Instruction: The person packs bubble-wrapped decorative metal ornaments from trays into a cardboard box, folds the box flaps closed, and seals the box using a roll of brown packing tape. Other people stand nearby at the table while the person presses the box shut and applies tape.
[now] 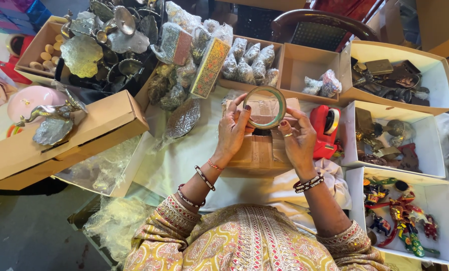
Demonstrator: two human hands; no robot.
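Observation:
Both my hands hold a roll of clear packing tape (265,107) upright over a small brown cardboard box (258,150) on the table. My left hand (233,131) grips the roll's left rim, its thumb and fingers pinching the edge. My right hand (297,142) holds the roll's right side, fingers touching the rim. A red tape dispenser (325,129) sits just right of my right hand.
Open cardboard boxes surround the spot: wrapped items (249,62) at the back, metal ornaments (109,45) back left, colourful figurines (403,218) front right, brass pieces (385,135) at the right. A closed brown box (59,145) bearing a metal bird lies at the left.

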